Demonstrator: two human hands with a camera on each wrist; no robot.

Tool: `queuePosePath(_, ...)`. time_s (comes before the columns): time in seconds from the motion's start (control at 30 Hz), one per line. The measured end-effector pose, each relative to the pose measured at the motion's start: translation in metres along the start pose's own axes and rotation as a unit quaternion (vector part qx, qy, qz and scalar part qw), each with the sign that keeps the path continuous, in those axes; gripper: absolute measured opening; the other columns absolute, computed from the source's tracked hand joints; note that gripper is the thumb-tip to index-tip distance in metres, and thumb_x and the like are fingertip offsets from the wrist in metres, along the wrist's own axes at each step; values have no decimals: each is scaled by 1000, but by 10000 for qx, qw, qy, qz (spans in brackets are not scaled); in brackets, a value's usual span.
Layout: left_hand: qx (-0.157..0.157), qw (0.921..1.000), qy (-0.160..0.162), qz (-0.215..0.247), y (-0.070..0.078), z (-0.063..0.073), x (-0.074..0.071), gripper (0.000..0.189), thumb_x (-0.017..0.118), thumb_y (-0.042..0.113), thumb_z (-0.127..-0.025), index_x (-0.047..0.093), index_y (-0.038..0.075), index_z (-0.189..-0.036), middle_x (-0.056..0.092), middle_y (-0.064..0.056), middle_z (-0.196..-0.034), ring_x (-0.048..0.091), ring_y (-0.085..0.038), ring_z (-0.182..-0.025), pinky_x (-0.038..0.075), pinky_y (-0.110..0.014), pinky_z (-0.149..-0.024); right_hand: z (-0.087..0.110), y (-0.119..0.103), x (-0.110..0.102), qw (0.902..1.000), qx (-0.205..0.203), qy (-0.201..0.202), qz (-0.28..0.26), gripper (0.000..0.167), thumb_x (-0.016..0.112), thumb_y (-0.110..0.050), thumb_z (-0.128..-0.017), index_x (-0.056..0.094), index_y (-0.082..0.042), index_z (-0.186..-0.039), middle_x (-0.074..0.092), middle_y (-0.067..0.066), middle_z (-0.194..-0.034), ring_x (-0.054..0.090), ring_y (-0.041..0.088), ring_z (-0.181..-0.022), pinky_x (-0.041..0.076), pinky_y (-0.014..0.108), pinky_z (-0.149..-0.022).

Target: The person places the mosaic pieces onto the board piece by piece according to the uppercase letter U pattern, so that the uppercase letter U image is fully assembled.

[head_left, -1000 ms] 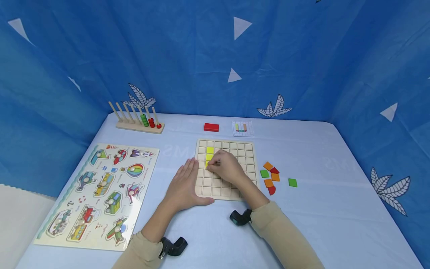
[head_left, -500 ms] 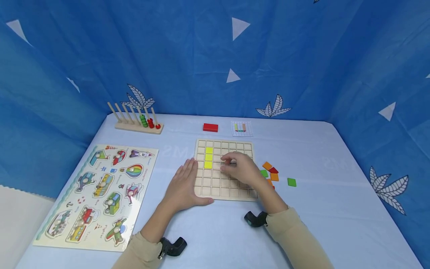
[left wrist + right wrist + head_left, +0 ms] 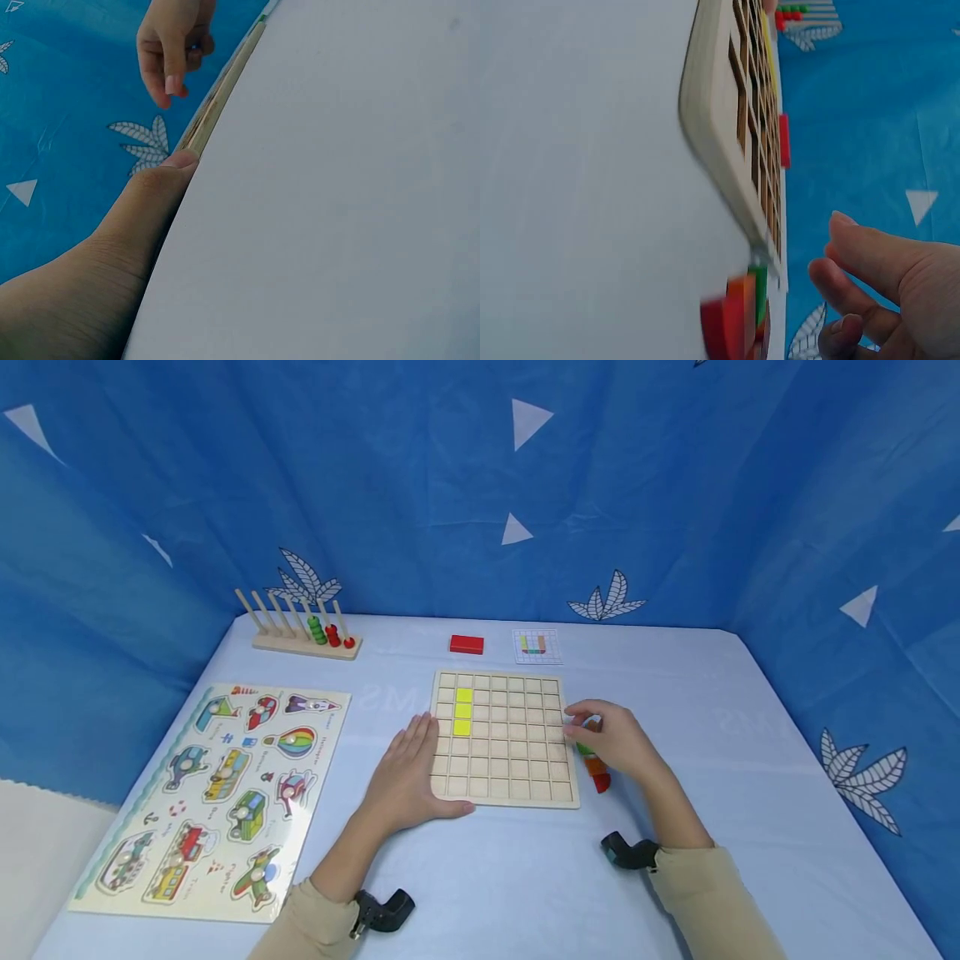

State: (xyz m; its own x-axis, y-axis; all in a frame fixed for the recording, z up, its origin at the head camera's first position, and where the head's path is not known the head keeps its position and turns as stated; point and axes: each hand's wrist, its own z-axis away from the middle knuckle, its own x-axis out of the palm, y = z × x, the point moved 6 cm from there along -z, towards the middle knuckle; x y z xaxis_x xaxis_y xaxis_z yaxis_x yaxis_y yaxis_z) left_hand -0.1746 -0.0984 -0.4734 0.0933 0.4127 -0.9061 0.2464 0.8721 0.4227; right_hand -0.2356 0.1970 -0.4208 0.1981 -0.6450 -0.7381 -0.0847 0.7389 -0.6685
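A wooden grid board (image 3: pixel 517 748) lies mid-table, three yellow square tiles (image 3: pixel 462 711) sitting one below another in a column near its left side. Against its left edge rests my left hand (image 3: pixel 405 781), fingers straight; the left wrist view shows the thumb (image 3: pixel 139 199) at the board's side. Beyond the right edge hovers my right hand (image 3: pixel 615 743), thumb and fingers loosely bent and apart, holding nothing. It overlaps a small pile of loose tiles, hiding some; an orange tile (image 3: pixel 596 766), a red tile (image 3: pixel 602 783) and part of a green one show.
Behind the board lie a red block (image 3: pixel 467 645) and a printed card (image 3: pixel 537 647) with a coloured U pattern on a grid. A peg counter (image 3: pixel 306 647) with green and red beads stands back left. A picture puzzle board (image 3: pixel 288 847) covers the left side.
My right hand has left the third yellow tile and moved right across the board to the loose tiles. The left hand has stayed at the board's left edge.
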Motion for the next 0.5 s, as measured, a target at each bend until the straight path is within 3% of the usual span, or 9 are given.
queuePosePath(0.27,-3,10000,17,44,0,0,1,140,68,85,-60,13,3,-159,9,-10,-168,5,-24,-157,14,-47,-126,7,35,-23,9983,457,267,256,33,70,-27,-93,68,-11,-122,68,11,-109,51,25,-79,49,28,-60)
queuePosePath(0.5,-19,10000,-16,-6,0,0,1,140,67,86,-60,12,4,-159,7,-9,-168,4,-24,-157,13,-46,-126,11,52,-32,9958,731,323,445,35,70,-30,-93,67,-11,-122,66,13,-111,52,25,-87,49,26,-65)
